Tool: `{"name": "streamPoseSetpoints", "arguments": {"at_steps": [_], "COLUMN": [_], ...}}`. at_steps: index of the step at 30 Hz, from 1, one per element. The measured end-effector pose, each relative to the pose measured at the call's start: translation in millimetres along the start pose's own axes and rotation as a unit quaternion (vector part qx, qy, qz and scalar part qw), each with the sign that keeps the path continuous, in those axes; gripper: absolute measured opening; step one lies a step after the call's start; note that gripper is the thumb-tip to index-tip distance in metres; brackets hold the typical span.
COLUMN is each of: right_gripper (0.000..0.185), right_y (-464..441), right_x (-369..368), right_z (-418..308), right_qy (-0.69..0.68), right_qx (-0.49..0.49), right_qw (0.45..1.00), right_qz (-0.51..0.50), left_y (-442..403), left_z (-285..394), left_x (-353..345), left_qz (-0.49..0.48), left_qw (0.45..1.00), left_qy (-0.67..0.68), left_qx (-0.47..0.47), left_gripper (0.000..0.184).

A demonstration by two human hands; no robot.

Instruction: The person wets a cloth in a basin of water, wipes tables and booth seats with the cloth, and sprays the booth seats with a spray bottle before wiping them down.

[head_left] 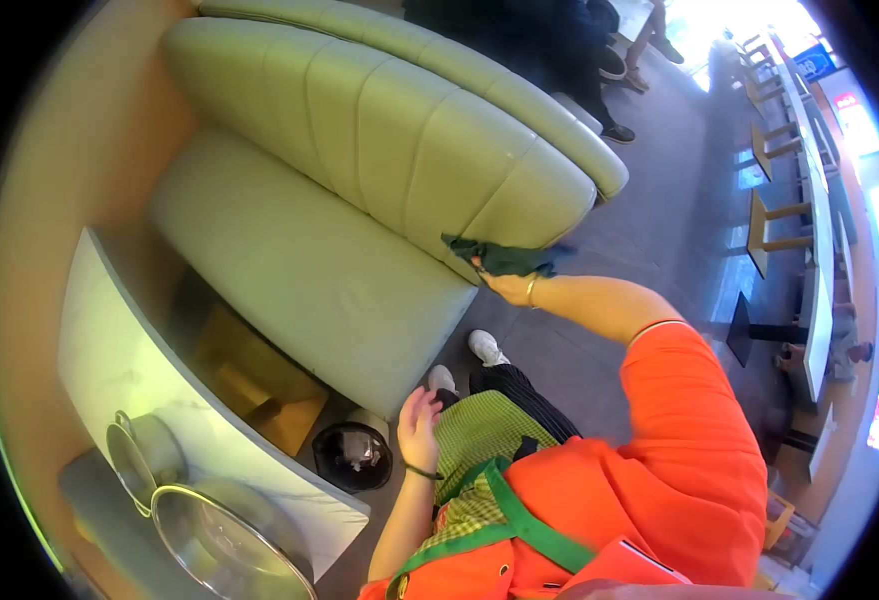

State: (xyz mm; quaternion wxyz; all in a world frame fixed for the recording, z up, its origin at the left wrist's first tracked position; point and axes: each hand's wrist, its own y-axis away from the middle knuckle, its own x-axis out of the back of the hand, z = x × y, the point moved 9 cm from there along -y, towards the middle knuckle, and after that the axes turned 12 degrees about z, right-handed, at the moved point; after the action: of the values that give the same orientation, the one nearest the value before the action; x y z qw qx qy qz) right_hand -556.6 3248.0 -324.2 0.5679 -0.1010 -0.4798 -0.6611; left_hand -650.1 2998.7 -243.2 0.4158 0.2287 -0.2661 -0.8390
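Observation:
My right hand point(508, 286), with a bracelet on its wrist, is closed on a dark green cloth point(508, 258). The cloth lies against the lower end of the backrest point(410, 130) of a pale green booth seat point(310, 255). My left hand point(419, 424) hangs in front of my green checked apron point(480, 425), with loosely bent fingers apart and nothing in them. Below it and to the left, a black bin point(353, 456) with a clear plastic bag or wrapping inside stands on the floor.
A white marble-look table point(120, 330) stands on the left, bearing a smaller metal pot point(150, 455) and a larger one point(230, 525). A person's dark-clothed legs point(595, 100) show behind the booth. Stools point(775, 220) line a long counter point(818, 230) at right.

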Motion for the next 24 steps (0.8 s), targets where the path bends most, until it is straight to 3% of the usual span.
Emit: {"name": "streamPoseSetpoints", "arguments": {"at_steps": [1,3,7,9,10,11,14,15,16,18,20,22,24], "right_gripper": [0.05,0.045,0.036,0.032,0.029,0.027,0.023,0.024,0.025,0.025,0.028,0.03,0.029], "right_y": [-23,-33,-35,-34,-51,-44,6,-16,5,13,-1,-20,-20], "right_x": [-22,-16,3,13,0,-24,141,99,113,159,190,191,226], "right_z": [-9,-7,37,74,103,130,221,218,228,230,212,170,91], "right_qy": [-0.303,-0.42,-0.431,-0.374,-0.47,-0.406,-0.492,-0.349,-0.37,-0.441,-0.549,-0.688,-0.902], "right_qx": [-0.142,-0.117,-0.126,-0.179,-0.266,-0.293,-0.334,-0.285,-0.334,-0.316,-0.309,-0.269,-0.27], "right_qw": [0.939,0.9,0.887,0.904,0.84,0.864,0.799,0.885,0.84,0.797,0.72,0.622,0.317], "right_qz": [0.076,-0.012,-0.107,-0.099,-0.057,-0.048,0.089,0.113,0.216,0.264,0.291,0.26,0.114], "left_y": [1,7,27,36,40,48,77,92,106,134,171,212,247], "left_z": [-6,-10,-1,-4,-6,-8,12,22,25,41,55,49,40], "left_x": [10,23,17,10,14,14,16,24,28,69,116,168,235], "left_qz": [0.036,0.09,0.131,0.136,0.147,0.143,0.135,0.134,0.124,0.138,0.114,0.119,0.146], "left_qw": [0.999,0.995,0.991,0.99,0.988,0.987,0.986,0.986,0.988,0.979,0.964,0.975,0.965], "left_qy": [-0.009,-0.024,0.032,0.04,0.048,0.066,0.073,0.06,0.047,-0.009,-0.088,-0.096,-0.158], "left_qx": [0.013,0.021,0.018,0.011,-0.006,-0.018,-0.064,-0.075,-0.08,-0.153,-0.223,-0.16,-0.153], "left_gripper": [0.034,0.033,0.03,0.03,0.03,0.03,0.031,0.032,0.033,0.037,0.039,0.038,0.036]}}
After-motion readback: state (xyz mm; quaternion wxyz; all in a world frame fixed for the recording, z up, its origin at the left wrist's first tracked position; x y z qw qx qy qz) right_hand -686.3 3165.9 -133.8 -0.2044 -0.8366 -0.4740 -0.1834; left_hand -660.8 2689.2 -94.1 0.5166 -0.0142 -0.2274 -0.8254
